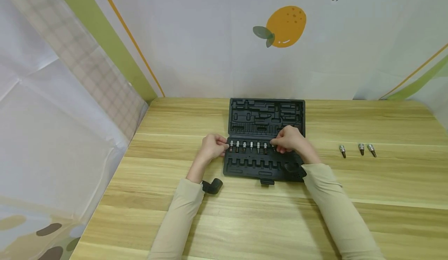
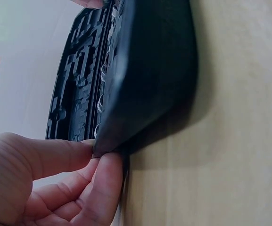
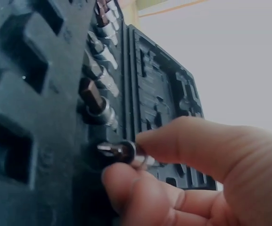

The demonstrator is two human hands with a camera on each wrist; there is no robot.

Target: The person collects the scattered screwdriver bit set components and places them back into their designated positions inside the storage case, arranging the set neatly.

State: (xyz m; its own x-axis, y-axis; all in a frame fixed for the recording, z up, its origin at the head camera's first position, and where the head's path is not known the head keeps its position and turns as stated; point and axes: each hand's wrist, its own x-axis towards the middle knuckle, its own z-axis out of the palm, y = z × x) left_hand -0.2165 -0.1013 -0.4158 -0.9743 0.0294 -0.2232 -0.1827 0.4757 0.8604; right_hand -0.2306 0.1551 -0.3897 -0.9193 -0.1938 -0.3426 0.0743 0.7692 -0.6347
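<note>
My right hand: my right hand (image 1: 288, 138) has thumb and fingertips drawn together in a pinch, with a small bit between them.
Bit in my pinch: a short silver metal socket bit with a pointed dark tip (image 3: 126, 153), at the right end of the row, next in line after the others; whether it sits fully in its slot I cannot tell.
My left hand: my left hand (image 1: 212, 147) has its thumb and forefinger closed on the left edge of the case.
Case: an open black plastic case (image 1: 250, 171), lying on the table, its moulded black lid (image 1: 266, 116) folded back on the far side, its black latch (image 1: 267, 182) jutting from the near edge.
Row of bits: six silver-collared metal bits (image 1: 251, 146) side by side along the hinge side of the lower half; the nearest to my right fingers has a brownish, blunt tip (image 3: 92, 96).
Nearer slots: a second row of moulded slots (image 1: 253, 163) runs between those bits and the latch.
Loose bits: three silver bits with dark tips (image 1: 361, 149) lie on the table to the right, well apart from the case; two are close together.
Table: a pale wood-grain tabletop (image 1: 245, 221).
Backdrop: white cloth (image 1: 196, 50) with a printed orange fruit (image 1: 287, 27).
</note>
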